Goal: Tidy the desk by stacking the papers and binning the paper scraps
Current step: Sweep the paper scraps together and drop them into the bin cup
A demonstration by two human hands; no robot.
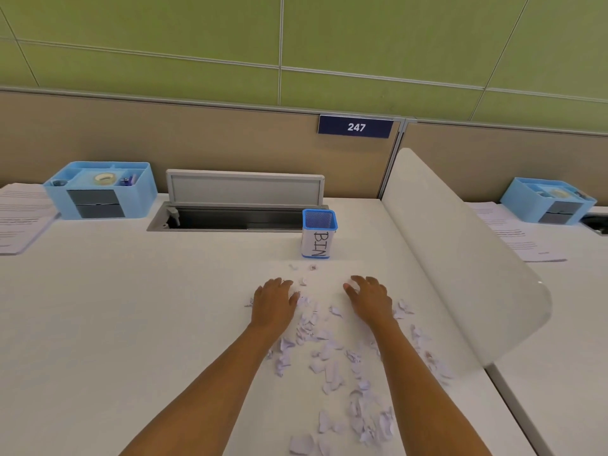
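Paper scraps [329, 350], small torn pale lilac-white pieces, lie strewn over the white desk [131, 324] in a band from the near edge, where the lowest pieces are cut off, up to a few strays just short of the bin [319, 233]. Left hand [273, 302] lies palm down at the band's left margin, fingers loosely bent and holding nothing that can be seen; some scraps are hidden under the palm and forearm. Right hand [370, 299] is palm down opposite it, fingers spread and curved. A pale fleck shows at its thumb, and whether it is pinched or merely lies beneath cannot be told. The bin, a small blue mesh cup wrapped in white paper, reads "BIN" in hand-drawn letters turned on their side; its contents are not visible. Behind it is an open cable hatch [237, 212], its interior dark. A blue organiser [102, 189] at far left holds a tape roll [103, 178] and small items too blurred to name. Printed papers [19, 215] beside it are cut off by the frame, and their text is illegible. A navy plate [356, 127] on the partition reads "247". A white divider [460, 251] partly screens the neighbouring desk.
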